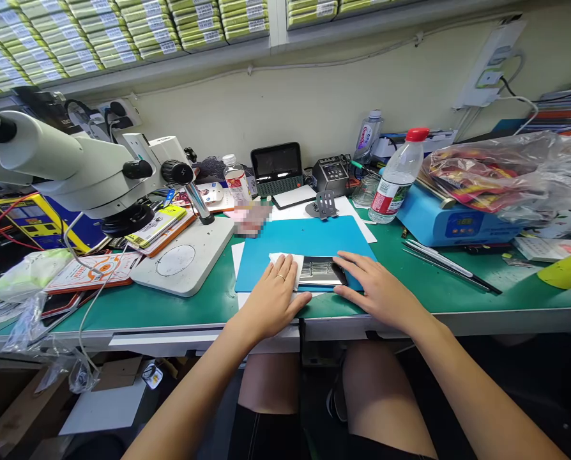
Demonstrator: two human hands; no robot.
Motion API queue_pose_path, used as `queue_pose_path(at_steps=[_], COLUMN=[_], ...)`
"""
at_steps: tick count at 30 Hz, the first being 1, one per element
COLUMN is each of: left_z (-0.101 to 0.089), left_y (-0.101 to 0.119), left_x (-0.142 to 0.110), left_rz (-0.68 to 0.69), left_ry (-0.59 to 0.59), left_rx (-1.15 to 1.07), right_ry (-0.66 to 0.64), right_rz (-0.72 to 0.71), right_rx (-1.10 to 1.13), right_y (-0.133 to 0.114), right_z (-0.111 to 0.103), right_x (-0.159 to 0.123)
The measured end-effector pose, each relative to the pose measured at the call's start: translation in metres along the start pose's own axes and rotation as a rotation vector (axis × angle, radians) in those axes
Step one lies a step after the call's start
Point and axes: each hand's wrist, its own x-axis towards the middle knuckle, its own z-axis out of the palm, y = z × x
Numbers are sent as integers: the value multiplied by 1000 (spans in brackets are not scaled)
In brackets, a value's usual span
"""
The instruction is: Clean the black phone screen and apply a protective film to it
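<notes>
A small grey metal plate (320, 271) with rows of cut-outs lies on a white sheet (285, 260) at the near edge of a blue mat (304, 239). My left hand (273, 297), wearing a ring, rests flat with fingers stretched out on the white sheet, just left of the plate. My right hand (376, 289) lies flat on the mat's right side, fingers extended, its fingertips touching the plate's right edge. Neither hand grips anything.
A microscope (89, 172) on a white base (184, 259) stands at the left. Behind the mat are a small screen (276, 163), a soldering station (332, 174), two bottles (398, 176) and a blue device (451, 220). Tweezers (451, 265) lie at the right, beside a plastic bag (506, 169).
</notes>
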Motion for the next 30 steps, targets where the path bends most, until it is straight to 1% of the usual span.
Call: queue_pose_path(at_steps=[3,6,12,17,22,26,28,30], left_z=[-2,-7,-11,-9,-13,-15,-13,-11], left_y=[-2,-9,-19,-21,-31,-36,-34,-30], left_x=[0,-5,-13,-22,-34,-39,-39,-38], left_rz=[-1,11,10,-17,-55,-61,-57,-50], left_ry=[-17,-23,-6,22,23,32,36,36], left_rx=[-2,-2,-16,-25,-2,3,-3,-7], right_ry=[31,43,26,-18,-55,-66,-54,-13], right_rz=[-31,-61,-29,-47,-88,-111,-122,-101], right_rx=[45,96,147,170,166,196,200,197], right_y=[0,-1,-10,-25,-42,-54,-54,-45], right_z=[-3,-6,-7,1,15,23,23,20], right_x=[1,7,27,47,68,81,82,76])
